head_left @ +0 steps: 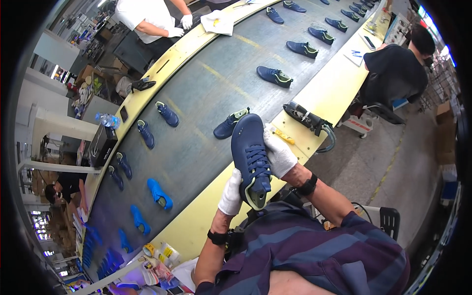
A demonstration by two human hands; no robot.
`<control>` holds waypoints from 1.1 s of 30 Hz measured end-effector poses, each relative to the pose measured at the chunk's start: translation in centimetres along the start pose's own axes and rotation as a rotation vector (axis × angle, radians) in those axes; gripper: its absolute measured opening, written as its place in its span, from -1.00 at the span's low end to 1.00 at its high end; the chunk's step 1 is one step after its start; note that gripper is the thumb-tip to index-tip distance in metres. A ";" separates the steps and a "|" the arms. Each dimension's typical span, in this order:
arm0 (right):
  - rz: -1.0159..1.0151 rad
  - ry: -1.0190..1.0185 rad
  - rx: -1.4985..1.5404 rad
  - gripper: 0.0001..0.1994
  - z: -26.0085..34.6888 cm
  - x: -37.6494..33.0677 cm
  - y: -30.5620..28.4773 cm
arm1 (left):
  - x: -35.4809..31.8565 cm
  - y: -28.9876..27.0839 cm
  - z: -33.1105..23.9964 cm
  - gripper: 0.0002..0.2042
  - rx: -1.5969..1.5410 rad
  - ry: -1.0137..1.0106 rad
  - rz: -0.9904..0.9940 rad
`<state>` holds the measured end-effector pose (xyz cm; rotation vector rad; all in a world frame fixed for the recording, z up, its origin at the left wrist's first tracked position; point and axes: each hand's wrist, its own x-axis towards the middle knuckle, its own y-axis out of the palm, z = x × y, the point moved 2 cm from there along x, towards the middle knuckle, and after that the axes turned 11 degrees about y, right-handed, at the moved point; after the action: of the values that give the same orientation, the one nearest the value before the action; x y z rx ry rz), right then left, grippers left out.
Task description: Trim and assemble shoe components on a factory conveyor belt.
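A navy lace-up sneaker (250, 147) with a pale green lining is held up in front of me, toe pointing away and heel toward my body. My left hand (231, 192), in a white glove, grips its left side near the heel. On the opposite side, my right hand (279, 153), gloved the same way, closes around the sneaker's middle. Just beyond it, another navy sneaker (227, 127) rests on the grey conveyor belt (196, 108). The held shoe's sole is hidden from me.
More navy sneakers (274, 76) line the belt, with bright blue-looking ones (159, 193) at left. On the yellow ledge to my right lie a black hand tool (306, 118) and a yellow cutter (284, 136). A co-worker (147, 19) stands across the belt; another person (398, 69) sits at right.
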<state>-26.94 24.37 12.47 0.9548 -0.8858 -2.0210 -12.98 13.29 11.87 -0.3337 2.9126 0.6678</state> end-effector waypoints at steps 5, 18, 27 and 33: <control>0.004 0.062 0.034 -0.51 -0.9 0.7 -1.6 | -0.5 0.7 -1.2 -0.29 0.030 -0.033 -0.038; 0.072 0.225 -0.051 -0.56 -5.1 4.1 -5.2 | 0.0 -2.0 1.3 -0.09 -0.739 -0.335 -0.088; -0.167 0.144 -0.977 -0.57 -7.2 0.8 -6.0 | 0.3 -8.3 9.7 -0.43 -0.870 -0.540 -0.480; -0.206 0.043 -1.384 -0.76 -10.1 4.0 -5.6 | 0.7 -8.8 14.0 -0.44 -0.824 -0.607 -0.546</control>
<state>-22.23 21.18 1.66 0.2525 0.6914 -2.0958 -10.36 11.67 -4.38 -0.7900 1.7480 1.4941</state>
